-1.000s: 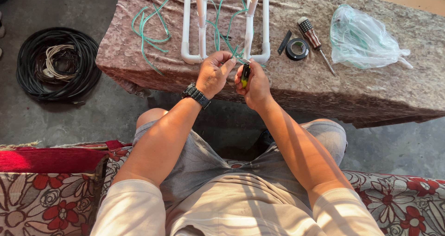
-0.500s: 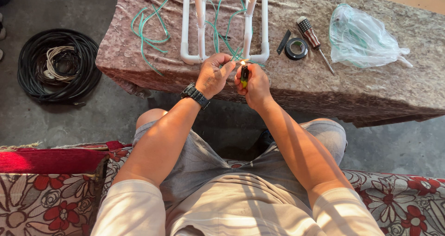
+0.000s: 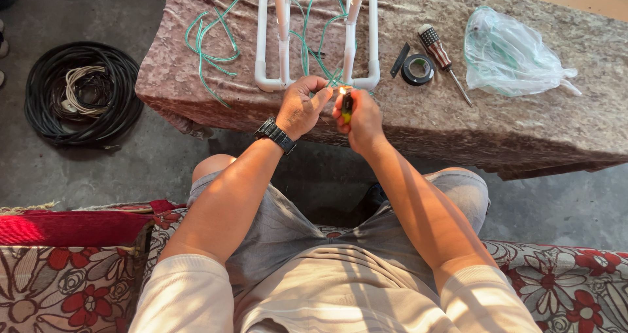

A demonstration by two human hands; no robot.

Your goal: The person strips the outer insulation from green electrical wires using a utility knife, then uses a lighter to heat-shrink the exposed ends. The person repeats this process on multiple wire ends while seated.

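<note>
Both forearms extend forward from the seated body and converge at centre, hands nearly touching. Left hand: fingers curled inward, thumb and forefinger pinched together at the tips, back of hand facing up; a dark wristwatch sits on the wrist. Right hand: closed in a fist-like grip, thumb raised on top, knuckles turned away from the body. Both elbows bent slightly, forearms bare, short light sleeves at the upper arms. Knees apart below the arms.
</note>
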